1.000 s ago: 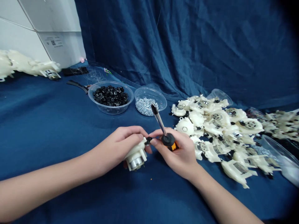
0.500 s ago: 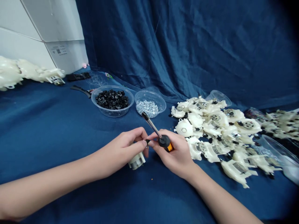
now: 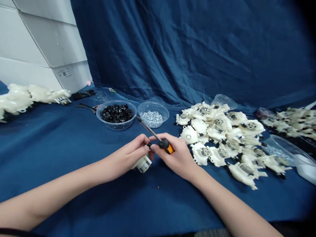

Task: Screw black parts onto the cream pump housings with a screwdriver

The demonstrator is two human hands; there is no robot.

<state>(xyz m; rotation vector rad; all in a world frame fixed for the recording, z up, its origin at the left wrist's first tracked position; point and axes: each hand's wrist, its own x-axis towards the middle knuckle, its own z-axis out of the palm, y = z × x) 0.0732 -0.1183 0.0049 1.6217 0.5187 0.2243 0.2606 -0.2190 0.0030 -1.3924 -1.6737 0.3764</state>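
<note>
My left hand point(image 3: 129, 152) is closed around a white plastic housing with a small silver motor point(image 3: 143, 164), and the motor end sticks out below my fingers. My right hand point(image 3: 175, 156) grips a screwdriver point(image 3: 153, 131) with a black and orange handle. Its steel shaft slants up and left toward the bowls. Both hands meet at a small black part point(image 3: 149, 144) on the housing, and my fingertips hide most of it. The screwdriver tip is not on that part.
A clear bowl of black parts point(image 3: 98, 113) and a clear bowl of silver screws point(image 3: 153, 106) stand beyond my hands on blue cloth point(image 3: 74, 194). Many white housings point(image 3: 217, 135) lie piled to the right, with a tipped clear container point(image 3: 278, 144) beside them.
The screwdriver shaft has swung from nearly upright to a low slant leftward. Less of the housing shows below my left hand. The whole view has shifted slightly.
</note>
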